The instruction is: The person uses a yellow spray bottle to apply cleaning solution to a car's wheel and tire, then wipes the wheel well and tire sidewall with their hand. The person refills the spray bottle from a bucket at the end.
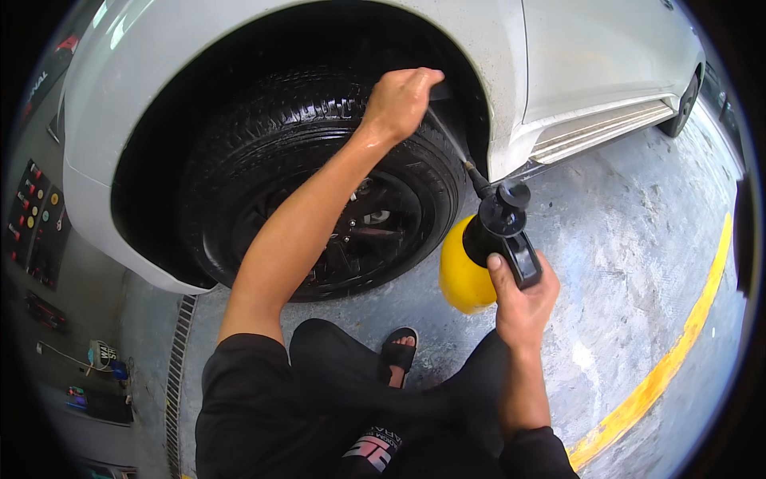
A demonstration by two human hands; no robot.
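My right hand point(526, 299) grips the black handle of a yellow pump sprayer point(467, 269), its nozzle pointing up and left at the tyre. A thin spray runs from the nozzle towards my left hand point(401, 99). That hand is wet, with curled fingers, at the upper right of the tyre point(287, 114) inside the wheel arch; whether it holds anything is hidden. The tyre and the black wheel rim point(377, 233) look wet. My left forearm crosses in front of the wheel. The fender point(90, 143) of the white car curves around the wheel.
A side step point(604, 132) runs below the car door towards another wheel point(685, 108). A drain grate point(178, 383) lies in the floor at left, a yellow line point(664, 371) at right. Tools and pads hang on a wall board point(36, 221). My sandalled foot point(400, 353) is below the wheel.
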